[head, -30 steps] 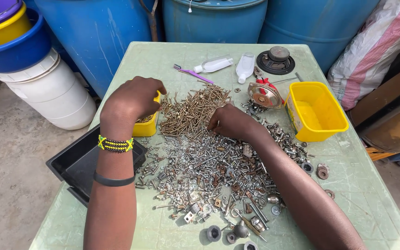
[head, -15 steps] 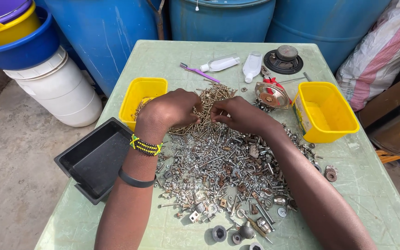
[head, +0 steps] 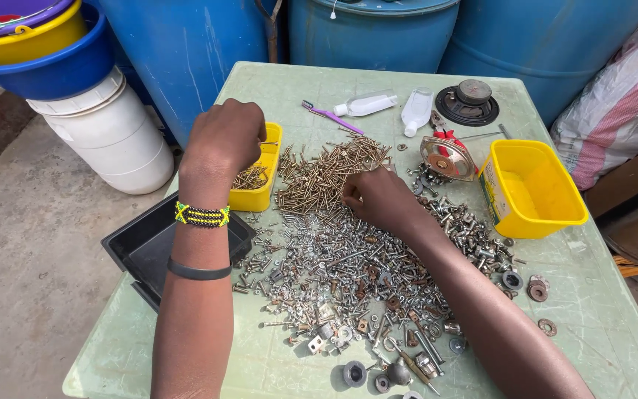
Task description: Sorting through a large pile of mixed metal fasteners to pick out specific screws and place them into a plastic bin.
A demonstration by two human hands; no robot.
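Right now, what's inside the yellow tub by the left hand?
Brass-coloured screws lie in the yellow tub. The left hand covers its far end, so what lies there is hidden.

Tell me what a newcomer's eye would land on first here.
A big heap of mixed screws, bolts and washers covers the middle of the green table. The left hand hovers over a small yellow tub at the left edge; the right hand picks among brass-coloured screws.

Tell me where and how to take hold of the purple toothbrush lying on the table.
Pinch the purple toothbrush at mid-handle from straight above, fingers across its narrow width. It lies flat and slanted on the green table, bristle head toward the far left, bare surface along both sides. Its lower end nears the brass screw pile, so stay clear of that end.
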